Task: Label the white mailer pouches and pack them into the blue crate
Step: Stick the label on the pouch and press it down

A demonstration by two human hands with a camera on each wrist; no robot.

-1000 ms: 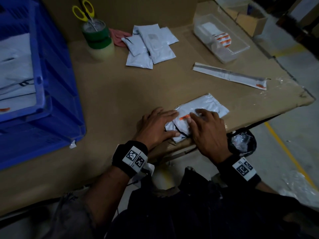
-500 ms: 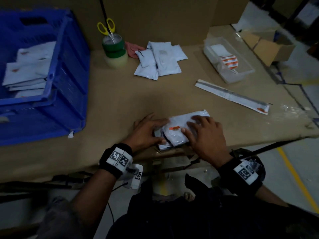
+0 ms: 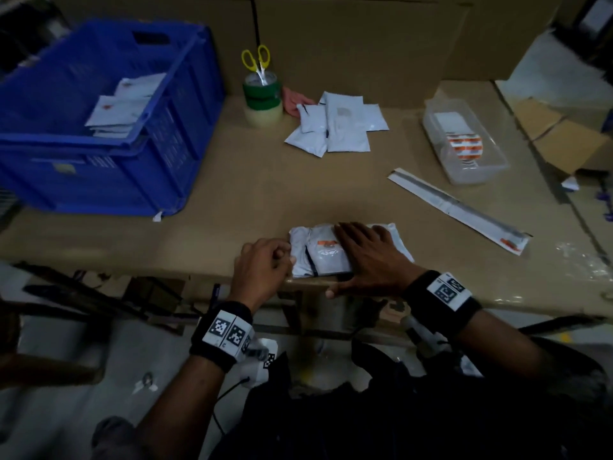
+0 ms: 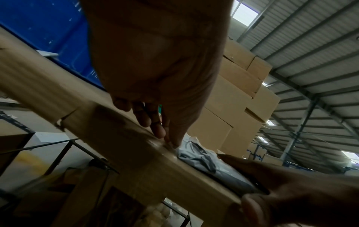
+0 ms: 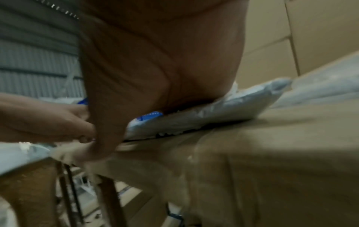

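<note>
Now the left hand [image 3: 262, 265], earlier flat on the labelled pouch [image 3: 326, 255], is pinching its left edge at the near tabletop [image 3: 232, 194] rim, while the right hand [image 3: 371, 260] is pressing flat; lifting toward the blue crate [image 3: 109, 134] probably follows.

A cardboard-covered table [image 3: 232, 194] stands in dim light, with tall stacked cardboard boxes [image 3: 365, 38] close behind it and more boxes [image 4: 242, 95] piled high in the left wrist view. Overhead runs a corrugated metal roof [image 4: 310, 46] on steel beams, with bright skylight panels [image 4: 245, 13] set in it. The floor [image 3: 83, 376] is grey concrete, and an open carton [image 3: 564, 141] sits to the right of the table.
</note>
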